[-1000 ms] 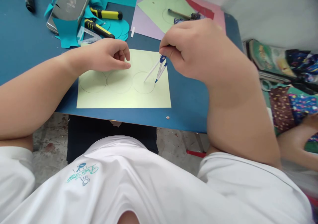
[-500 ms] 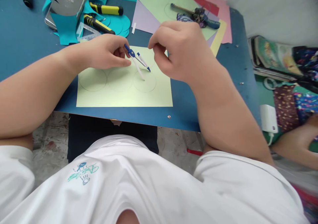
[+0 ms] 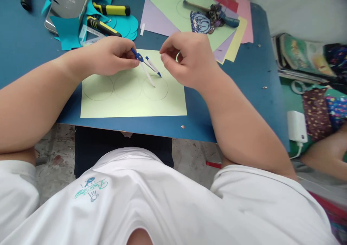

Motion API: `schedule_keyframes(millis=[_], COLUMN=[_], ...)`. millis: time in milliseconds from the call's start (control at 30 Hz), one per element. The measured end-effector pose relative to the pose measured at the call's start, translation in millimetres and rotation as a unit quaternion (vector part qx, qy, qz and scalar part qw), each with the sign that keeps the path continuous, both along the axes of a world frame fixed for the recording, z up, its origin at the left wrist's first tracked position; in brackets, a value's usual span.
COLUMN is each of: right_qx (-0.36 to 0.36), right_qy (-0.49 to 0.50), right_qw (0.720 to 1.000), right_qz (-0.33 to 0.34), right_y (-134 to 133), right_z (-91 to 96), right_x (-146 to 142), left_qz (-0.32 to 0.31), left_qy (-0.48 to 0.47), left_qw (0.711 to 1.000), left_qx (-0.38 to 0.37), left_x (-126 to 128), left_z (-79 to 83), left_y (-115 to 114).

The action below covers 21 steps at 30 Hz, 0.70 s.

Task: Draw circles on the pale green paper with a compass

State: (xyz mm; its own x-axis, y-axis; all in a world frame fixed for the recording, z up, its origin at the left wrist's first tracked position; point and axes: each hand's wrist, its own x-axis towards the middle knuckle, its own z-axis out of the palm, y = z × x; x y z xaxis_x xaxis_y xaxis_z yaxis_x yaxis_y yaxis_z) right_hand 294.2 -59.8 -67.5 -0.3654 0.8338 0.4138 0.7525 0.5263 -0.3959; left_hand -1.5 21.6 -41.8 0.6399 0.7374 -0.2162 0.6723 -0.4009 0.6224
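My left hand (image 3: pixel 116 55) pinches a blue-and-white drawing compass (image 3: pixel 139 57) near its top, with the legs slanting down to the right. Its white leg's tip rests on or just over a pale green sheet of paper (image 3: pixel 130 105), inside the right-hand pencil circle; the blue tip is near that circle's upper edge. Another drawn circle lies at the sheet's left, and further faint lines run between. My right hand (image 3: pixel 187 58) hovers over the sheet's right part, apart from the compass. Its thumb and forefinger are brought together; whether anything small sits between them I cannot make out.
Yellow-black utility knives (image 3: pixel 115 9), turquoise paper discs (image 3: pixel 126 26) and a metal case (image 3: pixel 69 4) lie at the back left. Coloured sheets (image 3: pixel 159 11) with a glue gun-like tool (image 3: pixel 230 21) are behind my right hand. Another person's arm (image 3: pixel 329 152) is at far right.
My right hand's thumb and forefinger have come closer together. The left hand keeps hold of the compass, nearly unmoved over the sheet. The whole view has shifted slightly.
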Motion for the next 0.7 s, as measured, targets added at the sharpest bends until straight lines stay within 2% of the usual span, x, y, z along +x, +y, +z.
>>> schedule_keyframes(millis=[200,367,467,567,700], right_qx=[0.031,0.058,0.044,0.070,0.051], right_qy=[0.037,0.086,0.086,0.093,0.039], right_qw=[0.999,0.994,0.995,0.993,0.998], right_qz=[-0.017,-0.018,-0.020,0.007,0.016], right_y=[-1,-11,-16,-17,-17], right_z=[-2.2,13.3,19.5,18.8,17.9], right_x=[-17,-23,-28,-33,-36], left_qz=[-0.011,-0.040,-0.053,-0.061,-0.070], left_qy=[-0.042,-0.091,-0.114,-0.132,-0.147], left_qw=[0.999,0.995,0.992,0.989,0.986], left_qx=[0.001,0.010,0.017,0.027,0.036], left_x=[-1,-3,-3,-1,1], left_z=[-0.9,-3.3,-2.7,-0.5,2.0], left_y=[-2,-2,-3,-7,-15])
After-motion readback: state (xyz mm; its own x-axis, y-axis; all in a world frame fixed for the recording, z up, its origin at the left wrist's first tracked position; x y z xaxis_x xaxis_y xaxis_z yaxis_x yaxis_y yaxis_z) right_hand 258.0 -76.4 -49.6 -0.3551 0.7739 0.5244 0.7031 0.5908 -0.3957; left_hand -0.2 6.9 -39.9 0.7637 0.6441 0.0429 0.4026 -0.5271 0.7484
